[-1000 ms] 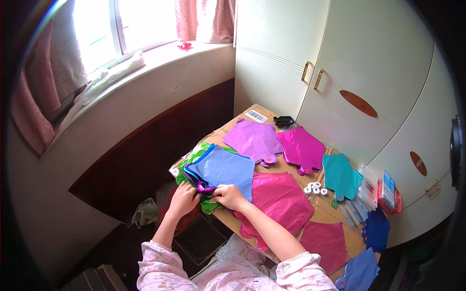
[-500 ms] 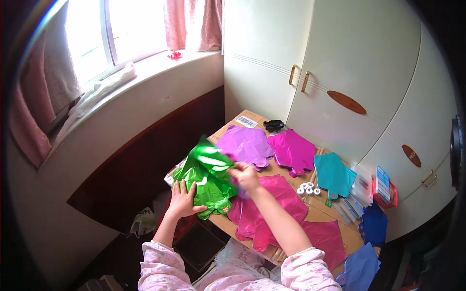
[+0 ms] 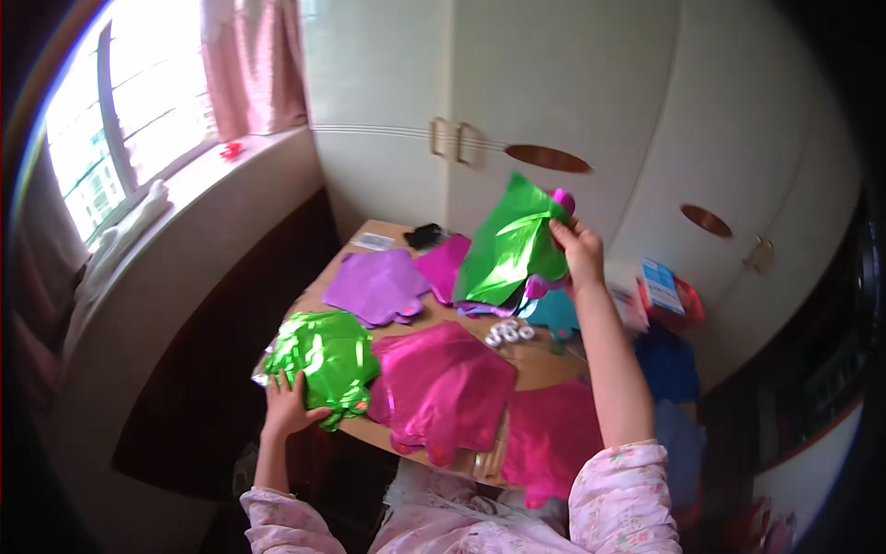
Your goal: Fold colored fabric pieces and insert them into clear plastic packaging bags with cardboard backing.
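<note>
My right hand (image 3: 581,249) is raised over the far right of the table, closed on the edge of a flat green foil balloon (image 3: 508,245). Purple and magenta foil edges show along with it, so it seems to be several layers. At the table's left, my left hand (image 3: 288,406) lies with fingers spread on the lower edge of a pile of shiny green foil balloons (image 3: 328,360). Beside that pile is a pink foil balloon pile (image 3: 448,388), with another pink one (image 3: 552,434) to its right. Farther back lie a purple pile (image 3: 377,284) and a partly covered magenta one (image 3: 441,268).
Small white rolls (image 3: 509,332) sit mid-table beside teal foil (image 3: 556,316), partly hidden. Blue foil (image 3: 666,365) hangs at the right edge, near a red basket (image 3: 688,309) with a blue-white pack. A black object (image 3: 425,236) lies at the back, before the white wardrobe (image 3: 388,175).
My right hand has lifted the green foil balloon off the left pile and carried it up and right. My left hand stays on the pile. The view has turned rightward.
</note>
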The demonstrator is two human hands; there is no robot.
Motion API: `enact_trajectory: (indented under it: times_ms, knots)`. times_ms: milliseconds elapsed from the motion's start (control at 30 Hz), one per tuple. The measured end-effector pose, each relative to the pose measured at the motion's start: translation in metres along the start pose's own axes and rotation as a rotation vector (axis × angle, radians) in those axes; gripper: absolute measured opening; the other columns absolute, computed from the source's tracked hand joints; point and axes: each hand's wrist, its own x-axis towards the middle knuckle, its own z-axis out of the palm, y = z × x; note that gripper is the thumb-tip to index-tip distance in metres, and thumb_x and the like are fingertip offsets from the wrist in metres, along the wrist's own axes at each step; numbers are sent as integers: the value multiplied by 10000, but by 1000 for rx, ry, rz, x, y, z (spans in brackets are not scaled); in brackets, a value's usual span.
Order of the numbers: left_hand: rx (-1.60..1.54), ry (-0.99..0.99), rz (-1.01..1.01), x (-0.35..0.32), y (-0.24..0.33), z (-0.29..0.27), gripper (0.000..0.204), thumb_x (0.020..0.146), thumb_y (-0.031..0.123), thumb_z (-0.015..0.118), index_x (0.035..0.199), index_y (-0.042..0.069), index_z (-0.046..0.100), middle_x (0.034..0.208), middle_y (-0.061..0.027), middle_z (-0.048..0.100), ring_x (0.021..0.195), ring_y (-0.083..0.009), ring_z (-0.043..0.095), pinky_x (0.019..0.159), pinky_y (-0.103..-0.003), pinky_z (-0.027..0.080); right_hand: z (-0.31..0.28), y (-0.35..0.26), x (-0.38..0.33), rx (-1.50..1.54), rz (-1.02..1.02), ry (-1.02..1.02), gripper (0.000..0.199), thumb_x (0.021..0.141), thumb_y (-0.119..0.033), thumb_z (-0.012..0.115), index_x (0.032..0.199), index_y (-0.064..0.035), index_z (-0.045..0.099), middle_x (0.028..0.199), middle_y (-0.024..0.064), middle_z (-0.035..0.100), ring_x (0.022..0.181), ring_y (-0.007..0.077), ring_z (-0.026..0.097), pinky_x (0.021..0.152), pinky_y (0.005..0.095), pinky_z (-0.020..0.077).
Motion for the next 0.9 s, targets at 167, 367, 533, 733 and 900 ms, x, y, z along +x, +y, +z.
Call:
enact_trajectory:
  times_ms: [167, 367, 533, 733, 900]
  knots:
    - [-178, 325, 99, -15, 45, -8, 737, 712, 209, 782, 1323, 23, 414, 1424, -273, 322, 1312, -458, 315, 1064, -486, 319, -51, -110, -51, -524, -320, 34, 139, 840, -46, 663, 967, 11, 659, 852, 52, 677, 744, 83, 603, 660, 215, 480]
    - [-1473, -154, 437, -57, 201, -4, 676, 795, -12, 646, 1400, 7, 344, 1431, -139, 381, 1331, -233, 367, 1082, -352, 312, -48, -128, -175, -1552, -907, -388, 87, 726, -42, 620, 804, -53, 582, 696, 63, 528, 636, 202, 563, 509, 318, 470]
    - [-2187, -928, 291, -96, 303, 15, 668, 913, 234, 572, 1457, 49, 232, 1416, -118, 386, 1245, -259, 455, 1047, -440, 359, -50, -41, -286, -1819, -680, -544, 92, 700, -122, 592, 688, -88, 508, 683, 18, 469, 622, 136, 533, 488, 229, 463]
    - [-2029, -1076, -125, -101, 322, 32, 349, 931, 102, 507, 1276, 75, 459, 1126, -46, 597, 995, -180, 594, 836, -365, 492, -62, 33, -344, -1707, -513, -464, 65, 722, -136, 570, 706, -116, 511, 664, -3, 470, 622, 105, 540, 502, 206, 473]
    - [-1899, -990, -98, -99, 325, 40, 348, 903, -42, 465, 1240, 45, 479, 1098, -70, 607, 978, -167, 599, 789, -311, 510, -70, 34, -355, -1535, -169, -561, 165, 754, -192, 624, 874, -88, 581, 848, 65, 571, 803, 193, 624, 654, 266, 540]
